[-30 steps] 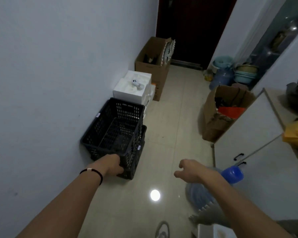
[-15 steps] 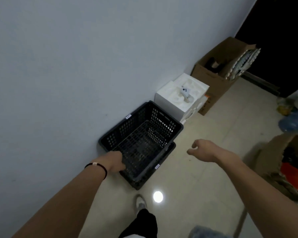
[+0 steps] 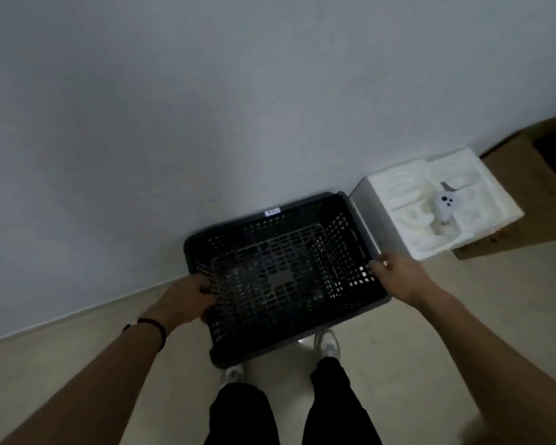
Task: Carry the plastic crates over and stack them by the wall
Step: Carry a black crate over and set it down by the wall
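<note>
Crate (image 3: 283,277) between left hand (image 3: 187,300) and right hand (image 3: 398,274).

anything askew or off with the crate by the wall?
Slightly. The black crate sits skewed to the wall, its right end nearer than its left. Left hand and right hand grip its side rims. No damage or spill visible.

Matt perforated plastic crate (image 3: 283,277) — white foam block (image 3: 443,203)

The black crate (image 3: 283,274) is hemmed by the wall (image 3: 206,107) at 12 o'clock and the white foam block (image 3: 437,203) at 2 o'clock; bare floor (image 3: 61,358) is left at 8 o'clock.
</note>
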